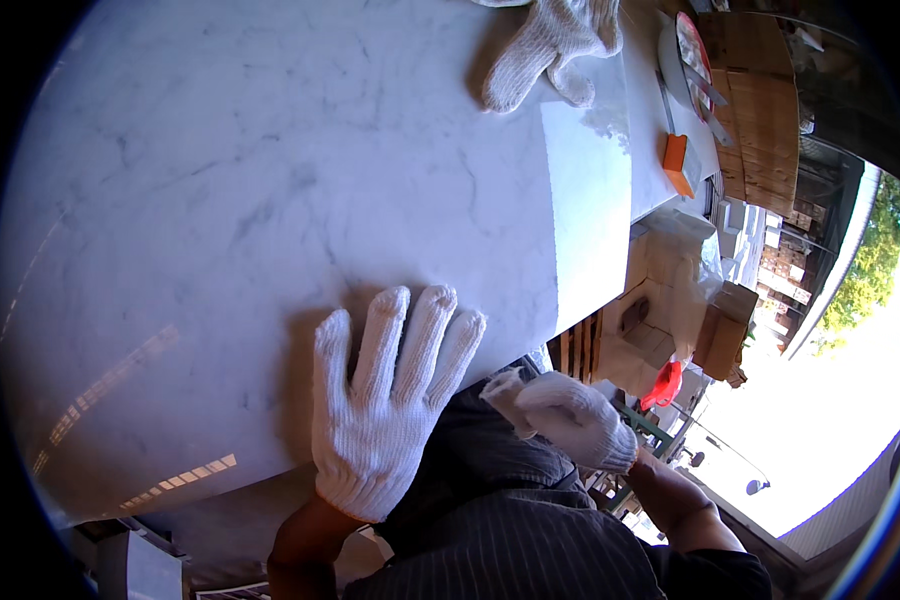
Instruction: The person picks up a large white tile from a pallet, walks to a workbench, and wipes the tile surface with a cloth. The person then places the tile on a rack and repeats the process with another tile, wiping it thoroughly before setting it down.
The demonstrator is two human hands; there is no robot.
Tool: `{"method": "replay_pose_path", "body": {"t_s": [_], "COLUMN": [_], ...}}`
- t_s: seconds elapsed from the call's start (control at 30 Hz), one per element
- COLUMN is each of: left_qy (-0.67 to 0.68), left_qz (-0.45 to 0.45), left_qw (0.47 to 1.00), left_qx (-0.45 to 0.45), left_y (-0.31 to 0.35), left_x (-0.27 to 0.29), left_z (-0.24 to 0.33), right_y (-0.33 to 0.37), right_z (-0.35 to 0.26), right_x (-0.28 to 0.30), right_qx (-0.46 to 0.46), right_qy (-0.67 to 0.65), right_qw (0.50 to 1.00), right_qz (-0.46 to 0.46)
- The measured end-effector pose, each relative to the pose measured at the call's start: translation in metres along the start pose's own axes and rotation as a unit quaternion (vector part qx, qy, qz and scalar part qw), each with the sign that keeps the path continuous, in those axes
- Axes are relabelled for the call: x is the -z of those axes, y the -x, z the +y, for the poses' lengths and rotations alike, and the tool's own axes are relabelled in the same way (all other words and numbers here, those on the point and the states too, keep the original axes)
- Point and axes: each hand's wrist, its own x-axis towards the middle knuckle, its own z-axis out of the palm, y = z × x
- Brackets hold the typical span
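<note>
My left hand (378, 405) wears a white knitted glove and lies flat, fingers spread, on a pale grey-veined marble-look slab (250, 230) near its front edge. My right hand (580, 425), gloved the same way, is off the slab in front of my dark striped clothing. Its fingers are curled around a crumpled white piece of cloth (503, 390), whose lower part is hidden by the hand. At the slab's far side rests another white knitted glove (555, 50), cut off by the top of the view; I cannot tell whether a hand is in it.
Sunlight makes a bright strip along the slab's right side. Beyond it stand an orange block (679, 165), a red-rimmed bowl (678, 65) with a blade-like tool (712, 100) and a large cardboard box (760, 120). Lower right are an open carton (725, 330) and a red object (662, 385).
</note>
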Motion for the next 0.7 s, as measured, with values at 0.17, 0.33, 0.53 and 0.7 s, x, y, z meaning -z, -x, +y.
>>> {"method": "replay_pose_path", "body": {"t_s": [0.17,0.33,0.53,0.7], "left_qy": [0.026,0.026,-0.028,-0.081], "left_qz": [0.01,0.001,0.047,0.06], "left_qw": [1.0,0.999,0.998,0.995], "left_qx": [0.013,0.023,0.033,0.022], "left_y": [0.0,-0.003,0.0,-0.007], "left_x": [-0.001,0.005,-0.004,-0.005], "left_z": [0.002,0.005,0.008,0.012], "right_y": [-0.007,-0.018,-0.012,-0.05], "right_z": [-0.006,0.024,0.019,0.018], "right_x": [0.033,0.059,0.059,0.086], "right_qx": [-0.008,-0.047,-0.055,-0.019], "right_qy": [0.07,0.292,0.44,0.497], "right_qw": [0.985,0.924,0.873,0.837], "right_qz": [0.156,0.241,0.203,0.227]}}
